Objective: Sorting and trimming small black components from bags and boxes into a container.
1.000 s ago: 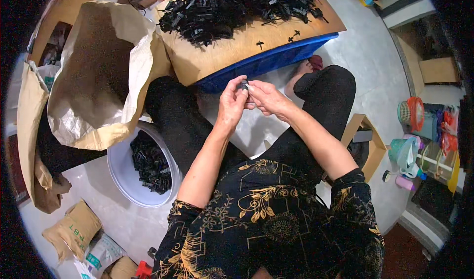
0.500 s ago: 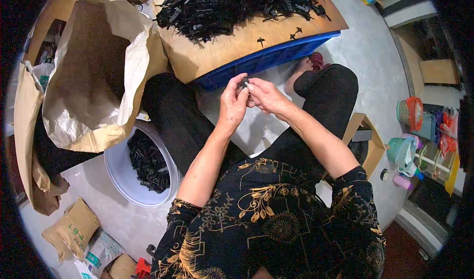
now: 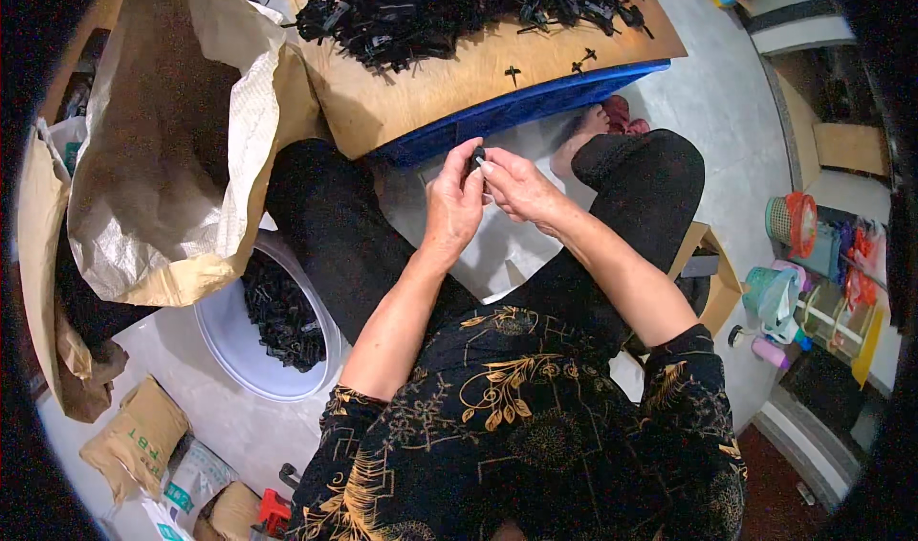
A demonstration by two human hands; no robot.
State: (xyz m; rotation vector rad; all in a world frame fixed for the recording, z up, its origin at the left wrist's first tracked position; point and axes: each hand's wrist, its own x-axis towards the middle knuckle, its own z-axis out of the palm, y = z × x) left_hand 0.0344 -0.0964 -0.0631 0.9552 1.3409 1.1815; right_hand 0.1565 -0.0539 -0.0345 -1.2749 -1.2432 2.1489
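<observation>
Between my knees, a small black plastic part (image 3: 477, 157) is pinched at the fingertips of both hands. My left hand (image 3: 453, 206) grips it from the left, thumb and fingers closed. From the other side my right hand (image 3: 524, 189) holds it too, its thumb and fingertips pressed together. Most of the part is covered by the fingers. Beyond them, a large heap of black plastic parts (image 3: 459, 10) lies on a wooden board (image 3: 402, 110), with a few loose pieces near its front edge. More black pieces (image 3: 285, 316) lie in a white bucket (image 3: 225, 350) beside my left leg.
A big open paper sack (image 3: 258, 139) stands at the left, above the bucket. The board rests on a blue crate (image 3: 516, 110). Filled bags (image 3: 139, 436) lie at lower left. On the right are a cardboard box (image 3: 724, 287) and baskets (image 3: 805, 223) by the wall.
The view has shifted slightly, so the board and sack appear moved a little. Both hands stay together on the black part, with only a slight change of the fingers.
</observation>
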